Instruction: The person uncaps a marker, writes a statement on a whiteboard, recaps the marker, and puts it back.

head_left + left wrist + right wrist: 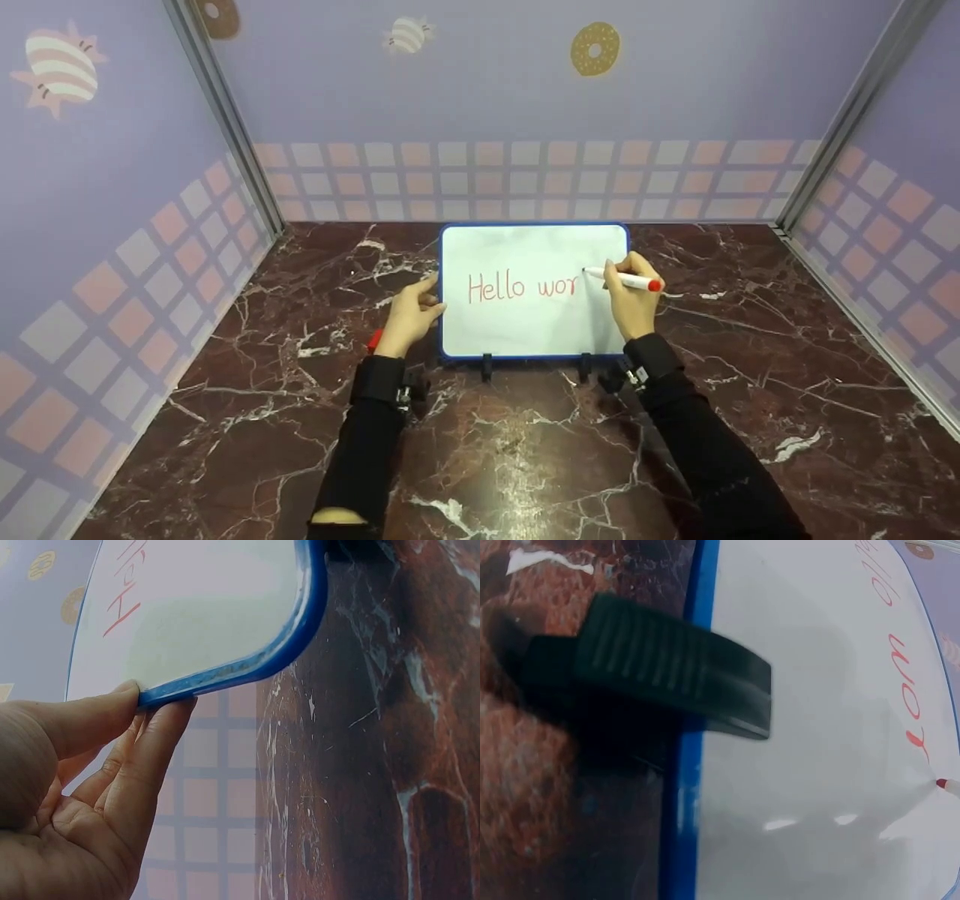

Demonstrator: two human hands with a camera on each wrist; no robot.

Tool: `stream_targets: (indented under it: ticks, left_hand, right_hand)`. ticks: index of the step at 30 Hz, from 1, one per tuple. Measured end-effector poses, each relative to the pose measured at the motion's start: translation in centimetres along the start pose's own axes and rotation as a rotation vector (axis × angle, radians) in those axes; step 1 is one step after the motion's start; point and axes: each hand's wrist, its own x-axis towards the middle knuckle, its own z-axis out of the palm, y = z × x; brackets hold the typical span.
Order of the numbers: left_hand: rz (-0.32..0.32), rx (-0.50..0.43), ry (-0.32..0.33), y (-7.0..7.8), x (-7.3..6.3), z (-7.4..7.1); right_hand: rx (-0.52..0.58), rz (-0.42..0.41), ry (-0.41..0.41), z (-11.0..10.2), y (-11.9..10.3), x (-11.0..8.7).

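A whiteboard (525,326) with a blue frame stands tilted up on the table, bearing the red handwriting "Hello wor" (523,286). My left hand (411,311) pinches its left edge; the left wrist view shows the thumb (105,714) at the front and fingers behind. In my right hand (634,296) is a white marker (634,281) with a red end, held over the board's right part. Its tip (942,784) is just past the letter "r"; whether it touches the surface I cannot tell. The right hand itself is outside the right wrist view.
Two black clips (487,366) (667,675) hold the board's lower edge. Dark red marble-patterned table (750,360) lies around it. A lilac wall (487,90) with printed squares rises behind, and side panels flank the table. A small red object (375,340) shows by the left wrist.
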Motion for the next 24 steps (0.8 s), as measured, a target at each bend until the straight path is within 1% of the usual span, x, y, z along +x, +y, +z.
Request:
stream_targets:
  ticks: [4, 9, 13, 15, 21, 24]
  left_hand:
    - [-0.009, 0.002, -0.004, 0.0, 0.1, 0.1]
    - [0.008, 0.011, 0.007, 0.0, 0.1, 0.0]
    - [0.022, 0.014, 0.011, -0.1, 0.0, -0.1]
    - [0.024, 0.011, 0.008, -0.1, 0.0, -0.1]
    - [0.030, 0.006, 0.016, -0.2, 0.0, 0.1]
    - [0.037, 0.008, 0.021, -0.3, 0.1, 0.1]
  right_hand:
    - [-0.008, 0.000, -0.012, -0.1, 0.0, -0.1]
    - [-0.041, -0.012, -0.042, -0.3, -0.3, -0.7]
    - [-0.073, -0.019, -0.044, -0.5, -0.5, -1.0]
    - [-0.073, -0.014, -0.038, -0.6, -0.7, -1.0]
    - [0.013, -0.006, 0.026, -1.2, -0.6, -0.8]
    - [0.026, -0.014, 0.048, -1.4, -0.3, -0.6]
